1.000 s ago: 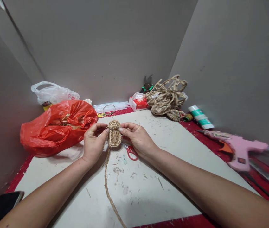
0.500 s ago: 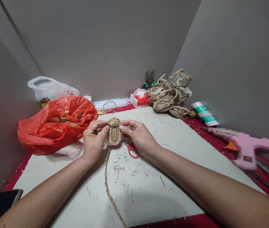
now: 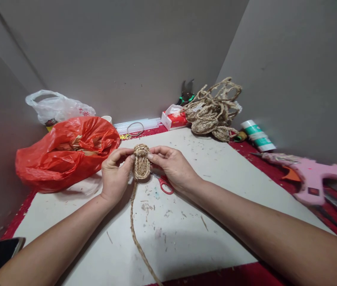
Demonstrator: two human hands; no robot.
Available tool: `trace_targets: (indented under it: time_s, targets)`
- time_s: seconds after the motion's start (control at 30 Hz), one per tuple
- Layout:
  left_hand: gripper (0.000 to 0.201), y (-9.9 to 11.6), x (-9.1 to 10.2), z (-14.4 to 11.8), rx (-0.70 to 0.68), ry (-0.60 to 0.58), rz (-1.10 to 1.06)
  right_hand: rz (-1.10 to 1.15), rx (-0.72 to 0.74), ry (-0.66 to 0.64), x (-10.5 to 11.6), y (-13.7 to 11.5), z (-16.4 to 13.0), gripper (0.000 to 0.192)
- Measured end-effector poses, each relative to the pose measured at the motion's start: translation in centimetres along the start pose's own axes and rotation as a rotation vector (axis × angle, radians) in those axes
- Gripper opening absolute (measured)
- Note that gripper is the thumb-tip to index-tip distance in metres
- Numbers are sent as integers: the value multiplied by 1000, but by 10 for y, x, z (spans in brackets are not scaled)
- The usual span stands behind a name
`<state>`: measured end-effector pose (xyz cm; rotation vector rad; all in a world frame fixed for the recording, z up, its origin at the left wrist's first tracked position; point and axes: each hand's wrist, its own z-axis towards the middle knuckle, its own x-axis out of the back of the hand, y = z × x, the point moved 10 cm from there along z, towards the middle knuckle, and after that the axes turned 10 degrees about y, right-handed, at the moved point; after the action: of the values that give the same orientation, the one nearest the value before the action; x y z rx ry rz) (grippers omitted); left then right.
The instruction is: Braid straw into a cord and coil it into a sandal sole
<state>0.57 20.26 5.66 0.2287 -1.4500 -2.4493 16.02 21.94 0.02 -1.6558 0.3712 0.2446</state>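
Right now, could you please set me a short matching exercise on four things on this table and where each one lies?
Things:
1. woven oval piece
2. red-handled scissors
3. pink glue gun
4. red plastic bag

Places:
A. at the table's right edge
B. to the left of the hands
C. on the board under the right hand
D. held between both hands, left hand on its left side

Pairs: 1-D, 2-C, 3-A, 4-B

Two plastic bags [image 3: 67, 153], one scissors [image 3: 164, 184], one glue gun [image 3: 314, 178].
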Motion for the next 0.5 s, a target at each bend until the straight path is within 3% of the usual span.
trace_targets:
  time_s: [0.2, 0.5]
  targets:
    - [16, -9, -1, 0, 99, 15, -79, 22, 19, 17, 1, -2, 1, 27]
    - [16, -8, -1, -2, 106, 10, -96, 21, 14, 9, 1, 0, 2, 27]
